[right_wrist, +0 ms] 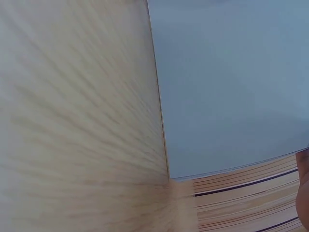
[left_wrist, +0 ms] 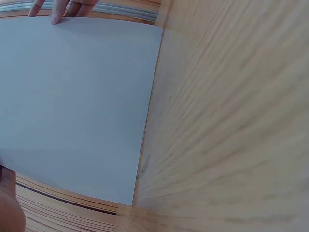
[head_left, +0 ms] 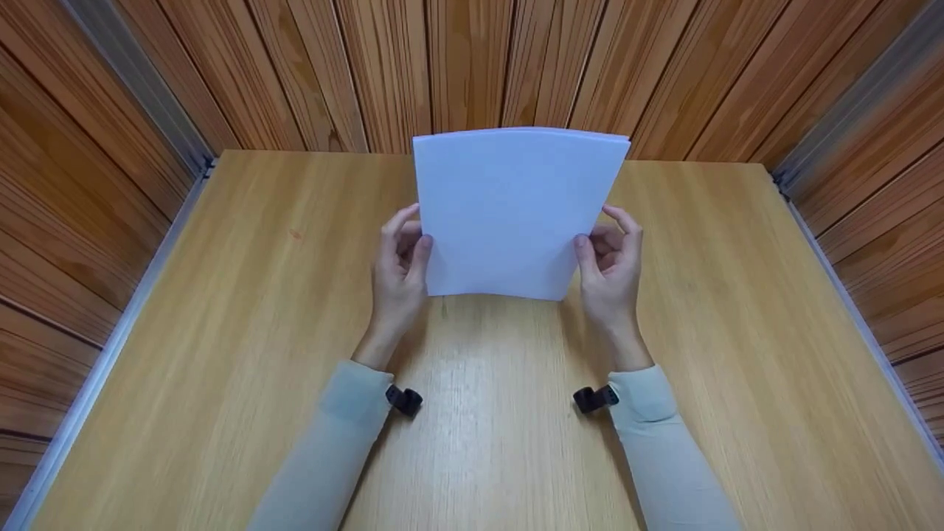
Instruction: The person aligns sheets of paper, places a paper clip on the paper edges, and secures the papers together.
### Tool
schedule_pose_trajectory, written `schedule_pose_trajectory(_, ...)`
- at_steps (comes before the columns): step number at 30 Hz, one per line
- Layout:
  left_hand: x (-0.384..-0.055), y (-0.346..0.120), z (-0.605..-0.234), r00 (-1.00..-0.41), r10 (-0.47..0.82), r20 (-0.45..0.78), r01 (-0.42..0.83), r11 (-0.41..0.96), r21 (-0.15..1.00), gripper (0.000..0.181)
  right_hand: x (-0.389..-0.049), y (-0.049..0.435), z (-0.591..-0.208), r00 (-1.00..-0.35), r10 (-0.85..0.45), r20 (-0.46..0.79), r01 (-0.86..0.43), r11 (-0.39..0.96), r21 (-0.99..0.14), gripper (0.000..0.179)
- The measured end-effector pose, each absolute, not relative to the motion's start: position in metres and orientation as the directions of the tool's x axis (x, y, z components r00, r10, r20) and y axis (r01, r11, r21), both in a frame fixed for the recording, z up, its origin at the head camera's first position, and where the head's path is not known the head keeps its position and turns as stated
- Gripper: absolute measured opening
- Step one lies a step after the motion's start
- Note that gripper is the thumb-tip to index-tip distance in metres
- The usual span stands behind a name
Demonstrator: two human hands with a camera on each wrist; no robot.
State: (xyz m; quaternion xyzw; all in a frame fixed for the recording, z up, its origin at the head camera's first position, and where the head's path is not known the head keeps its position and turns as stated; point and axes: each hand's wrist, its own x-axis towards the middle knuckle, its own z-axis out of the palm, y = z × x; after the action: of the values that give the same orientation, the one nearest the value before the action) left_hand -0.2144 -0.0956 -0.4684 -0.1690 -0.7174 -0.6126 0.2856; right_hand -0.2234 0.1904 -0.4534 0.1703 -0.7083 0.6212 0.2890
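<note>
One Stack of White Paper [head_left: 516, 214] Standing Up Between Left Hand [head_left: 397, 284] and Right Hand [head_left: 612, 284]

Wood-panelled walls [head_left: 472, 74] are rising behind and beside a light wooden tabletop [head_left: 221, 369], while pale metal strips [head_left: 110, 354] are running along its sides. Two long sleeves, the left sleeve [head_left: 317, 457] and the right sleeve [head_left: 675, 464], are reaching in from the near edge. Ahead of them the stack is tilting over the middle of the far half, bowing slightly along its top; its bottom edge is touching or nearly touching the wood, I cannot tell which. Both hands are gripping it by opposite side edges: each thumb is lying on the near face, and the fingers are curling behind. Small black devices [head_left: 404, 400] are sitting inside both cuffs. One faint reddish mark [head_left: 295, 234] is showing on the wood, left of the paper.
</note>
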Motion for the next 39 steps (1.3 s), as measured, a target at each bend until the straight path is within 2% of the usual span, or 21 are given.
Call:
schedule_pose_trajectory(8, -0.2139, -0.0943, -0.4665, -0.766, -0.126, 0.63, 0.605, 0.188, 0.774, 0.044, -0.2214, 0.1898, -0.4506, -0.77, 0.127, 0.626, -0.598, 0.2, -0.776, 0.045)
schedule_pose_trajectory(18, -0.2131, -0.0925, -0.4629, -0.752, -0.154, 0.641, 0.615, 0.185, 0.766, 0.042, -0.2219, 0.1891, -0.4482, -0.733, 0.115, 0.67, -0.652, 0.161, -0.741, 0.046)
schedule_pose_trajectory(39, -0.2136, -0.0934, -0.4694, -0.798, -0.153, 0.582, 0.551, 0.205, 0.809, 0.045, -0.2253, 0.19, -0.4562, -0.746, 0.109, 0.657, -0.64, 0.156, -0.752, 0.046)
